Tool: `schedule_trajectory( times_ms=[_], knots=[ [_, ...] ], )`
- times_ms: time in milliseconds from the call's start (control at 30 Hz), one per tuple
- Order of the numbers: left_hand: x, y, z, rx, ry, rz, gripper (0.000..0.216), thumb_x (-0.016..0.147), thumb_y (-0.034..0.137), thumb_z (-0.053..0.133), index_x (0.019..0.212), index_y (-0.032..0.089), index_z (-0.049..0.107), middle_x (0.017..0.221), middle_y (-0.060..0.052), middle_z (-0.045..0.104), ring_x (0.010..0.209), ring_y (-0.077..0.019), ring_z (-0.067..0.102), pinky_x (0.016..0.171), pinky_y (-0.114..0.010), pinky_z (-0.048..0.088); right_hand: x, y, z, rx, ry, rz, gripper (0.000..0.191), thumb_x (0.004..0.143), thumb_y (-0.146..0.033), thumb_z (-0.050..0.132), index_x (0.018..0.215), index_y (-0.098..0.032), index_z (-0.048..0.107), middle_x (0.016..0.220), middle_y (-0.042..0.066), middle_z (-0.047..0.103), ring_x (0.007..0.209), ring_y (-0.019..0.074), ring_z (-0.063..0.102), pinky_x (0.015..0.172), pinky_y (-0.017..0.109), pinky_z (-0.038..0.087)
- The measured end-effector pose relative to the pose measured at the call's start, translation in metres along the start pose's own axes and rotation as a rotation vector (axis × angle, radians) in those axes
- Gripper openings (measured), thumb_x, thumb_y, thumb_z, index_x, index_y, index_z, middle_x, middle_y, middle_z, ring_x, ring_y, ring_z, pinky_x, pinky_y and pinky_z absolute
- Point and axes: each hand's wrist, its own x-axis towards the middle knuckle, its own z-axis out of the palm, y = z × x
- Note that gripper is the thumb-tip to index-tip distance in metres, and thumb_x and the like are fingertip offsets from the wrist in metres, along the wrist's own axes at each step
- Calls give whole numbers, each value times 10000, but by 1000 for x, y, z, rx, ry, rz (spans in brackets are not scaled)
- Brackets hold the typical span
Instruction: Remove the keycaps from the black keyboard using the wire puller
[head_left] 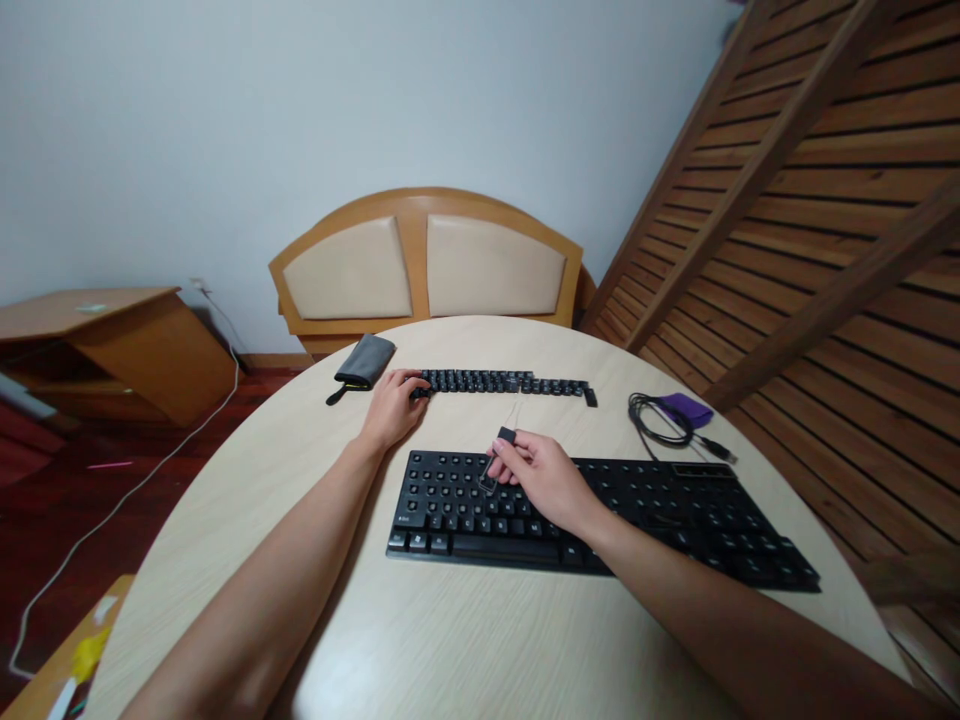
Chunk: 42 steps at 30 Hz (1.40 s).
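A black keyboard (502,549) lies on the round table, with many upper keys stripped of their caps and the bottom row still capped. Over its left half, my right hand (544,480) is closed around a keycap puller (507,435), a small black handle with thin wires pointing away and a loop near the keys. My left hand (394,408) rests at the left end of rows of removed keycaps (480,381), its fingers bent around a black keycap (419,391). The fingers partly hide that keycap.
A grey pouch (365,361) lies left of the keycaps. To the right, a coiled black USB cable (660,425) overlaps a purple cloth (686,409). The pale round table (465,640) stands before a wooden headboard (420,205). Slatted wooden panels (810,200) lean at right.
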Motion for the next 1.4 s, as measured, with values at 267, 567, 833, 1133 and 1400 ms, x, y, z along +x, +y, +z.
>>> schedule_trajectory(
  times_ms=[267, 567, 833, 1133, 1400],
  knots=[
    [0, 32, -17, -114, 17, 48, 199, 905, 216, 529, 1076, 188, 626, 1198, -116, 639, 1146, -276, 556, 1026, -452, 426, 0, 2, 1, 1, -5, -20, 341, 922, -463, 533, 783, -168, 633, 717, 49, 693, 654, 157, 635, 632, 280, 500],
    [-3, 103, -37, -271, -377, 62, 198, 923, 245, 509, 1082, 226, 625, 888, -42, 733, 740, -208, 682, 629, -305, 522, -1, 5, 2, -1, -25, -51, 305, 909, -448, 563, 775, -182, 628, 690, 31, 672, 677, 178, 642, 665, 298, 520],
    [-44, 131, -32, -141, -351, 47, 180, 929, 152, 458, 939, 212, 628, 930, -104, 704, 888, -284, 637, 768, -410, 518, -3, 0, 2, -51, -23, -64, 275, 901, -401, 569, 743, -184, 624, 692, 43, 686, 694, 198, 661, 668, 305, 514],
    [-48, 132, -36, -285, -267, 36, 116, 918, 168, 521, 980, 222, 603, 982, -83, 673, 947, -267, 602, 836, -419, 514, -12, -9, -3, -321, -20, -189, 303, 925, -380, 546, 713, -185, 641, 632, 15, 635, 583, 157, 560, 559, 270, 404],
    [-47, 133, -37, -310, -298, 42, 109, 927, 141, 516, 954, 188, 611, 966, -71, 659, 951, -246, 587, 871, -401, 495, -23, -23, -14, -562, -92, -321, 365, 957, -338, 525, 634, -170, 554, 633, 2, 568, 604, 128, 511, 592, 260, 348]
  ],
)
